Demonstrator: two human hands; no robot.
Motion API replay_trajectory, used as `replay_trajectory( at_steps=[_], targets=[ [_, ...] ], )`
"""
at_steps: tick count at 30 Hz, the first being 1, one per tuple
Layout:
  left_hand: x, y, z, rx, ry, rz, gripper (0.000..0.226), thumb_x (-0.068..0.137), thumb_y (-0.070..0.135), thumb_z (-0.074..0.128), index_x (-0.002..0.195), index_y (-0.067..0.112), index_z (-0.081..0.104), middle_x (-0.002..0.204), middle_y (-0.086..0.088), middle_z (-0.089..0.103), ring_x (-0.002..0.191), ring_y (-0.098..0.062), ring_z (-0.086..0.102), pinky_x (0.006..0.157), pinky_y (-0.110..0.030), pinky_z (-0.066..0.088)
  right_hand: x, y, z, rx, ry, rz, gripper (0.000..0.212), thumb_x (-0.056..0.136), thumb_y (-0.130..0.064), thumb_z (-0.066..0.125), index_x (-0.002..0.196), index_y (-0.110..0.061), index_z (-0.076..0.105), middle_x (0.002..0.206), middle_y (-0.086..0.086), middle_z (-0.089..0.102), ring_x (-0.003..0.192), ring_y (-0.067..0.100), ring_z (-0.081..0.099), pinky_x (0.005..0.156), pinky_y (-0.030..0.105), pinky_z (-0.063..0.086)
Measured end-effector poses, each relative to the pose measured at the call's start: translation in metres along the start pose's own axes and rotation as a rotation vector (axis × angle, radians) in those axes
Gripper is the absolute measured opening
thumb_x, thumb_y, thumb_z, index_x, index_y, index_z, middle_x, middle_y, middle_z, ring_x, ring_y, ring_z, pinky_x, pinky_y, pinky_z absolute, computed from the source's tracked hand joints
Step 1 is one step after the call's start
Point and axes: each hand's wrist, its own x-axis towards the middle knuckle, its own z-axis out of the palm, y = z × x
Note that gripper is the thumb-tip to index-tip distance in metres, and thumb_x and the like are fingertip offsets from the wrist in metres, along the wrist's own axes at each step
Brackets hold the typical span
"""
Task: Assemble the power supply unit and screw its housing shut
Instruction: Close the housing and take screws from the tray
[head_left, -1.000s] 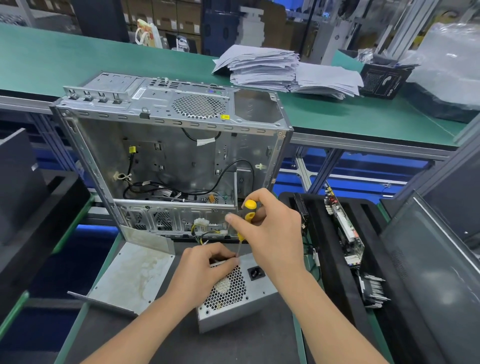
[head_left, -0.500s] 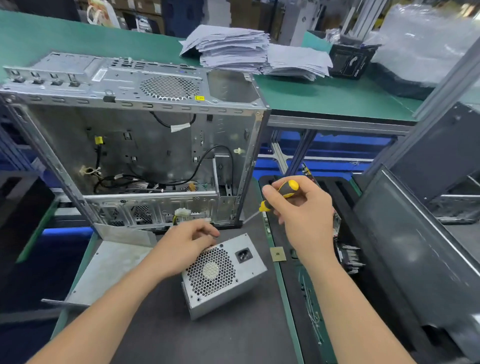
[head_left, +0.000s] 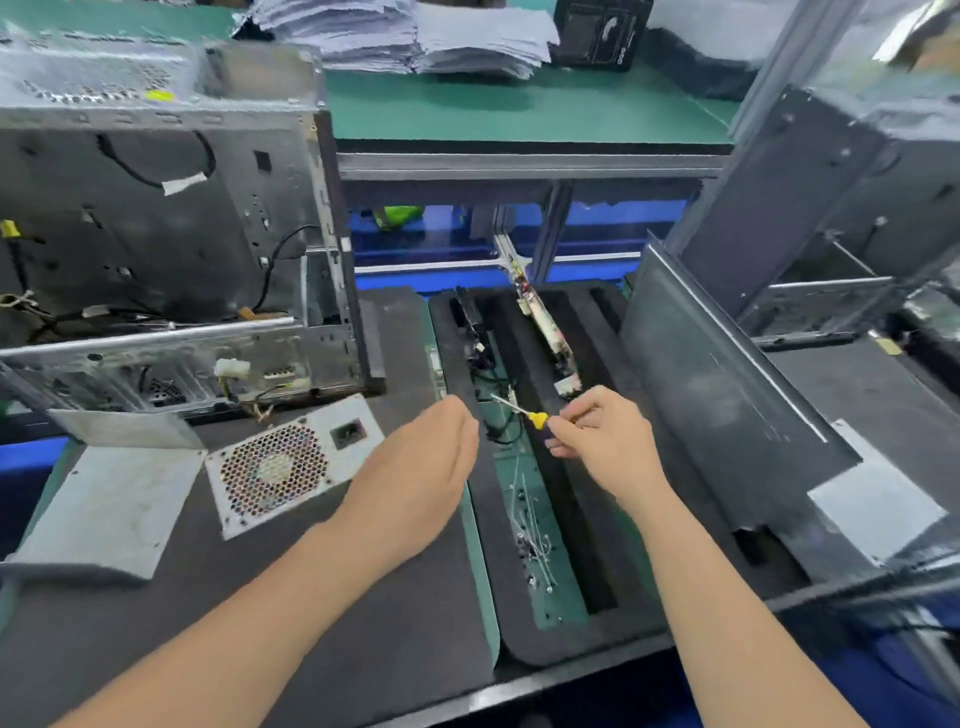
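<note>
left hand was lifted away, fingers straight, empty | right hand was moved right, pinching slim yellow-handled screwdriver over black foam tray of loose screws | grey perforated-metal power supply unit was left unheld on dark mat, beside open steel case | screw pickup judged next

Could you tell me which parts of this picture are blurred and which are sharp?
Head view: the top of the computer case and the right edge are smeared by motion blur; the left hand, the right hand and the screwdriver it holds look fairly crisp.
</note>
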Motion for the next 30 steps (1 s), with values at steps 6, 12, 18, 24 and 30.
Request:
replay_trajectory(
  at_steps=[6, 12, 18, 24, 30],
  targets=[
    [0.000, 0.004, 0.078, -0.233, -0.060, -0.295, 0.040, 0.103, 0.040, 0.054, 0.073, 0.014, 0.055, 0.066, 0.004, 0.058, 0.061, -0.007, 0.054, 0.060, -0.024, 0.039, -0.006, 0.065, -0.027, 0.224, -0.105, 0.103, 0.008, 0.097, 0.001, 0.066, 0.097, -0.007, 0.069, 0.098, 0.018, 0.074, 0.081, 0.034, 0.078, 0.086, 0.048, 0.064],
    [0.020, 0.020, 0.119, -0.769, -0.107, -0.537, 0.024, 0.103, 0.043, 0.059, 0.099, 0.030, 0.079, 0.099, 0.004, 0.079, 0.082, -0.012, 0.073, 0.071, -0.029, 0.060, -0.014, 0.070, -0.020, 0.456, -0.271, 0.093, 0.008, 0.093, 0.005, 0.071, 0.098, 0.000, 0.068, 0.096, 0.020, 0.076, 0.089, 0.036, 0.078, 0.083, 0.038, 0.064],
    [0.031, 0.009, 0.122, -0.839, -0.043, -0.666, 0.025, 0.107, 0.026, 0.053, 0.097, 0.006, 0.064, 0.088, -0.015, 0.078, 0.086, -0.033, 0.077, 0.073, -0.037, 0.060, -0.006, 0.065, -0.014, 0.267, -0.410, 0.071, 0.011, 0.092, -0.019, 0.079, 0.100, -0.013, 0.074, 0.102, 0.012, 0.074, 0.094, 0.024, 0.077, 0.078, 0.046, 0.065],
    [0.020, -0.033, 0.110, -0.518, 0.001, -0.601, 0.023, 0.101, 0.026, 0.046, 0.083, 0.028, 0.061, 0.065, -0.003, 0.068, 0.056, -0.031, 0.071, 0.043, -0.030, 0.050, 0.016, 0.075, -0.021, -0.157, -0.520, 0.090, 0.023, 0.104, -0.006, 0.056, 0.103, -0.017, 0.076, 0.108, 0.002, 0.072, 0.096, 0.012, 0.075, 0.078, 0.029, 0.065],
    [0.008, -0.066, 0.115, -0.459, -0.078, -0.461, 0.022, 0.101, 0.043, 0.051, 0.094, 0.030, 0.067, 0.071, -0.004, 0.071, 0.045, -0.028, 0.064, 0.042, -0.028, 0.048, 0.014, 0.077, -0.001, -0.214, -0.541, 0.126, 0.030, 0.104, 0.002, 0.052, 0.106, -0.014, 0.077, 0.110, 0.004, 0.070, 0.100, 0.014, 0.074, 0.081, 0.030, 0.065]
  ],
)
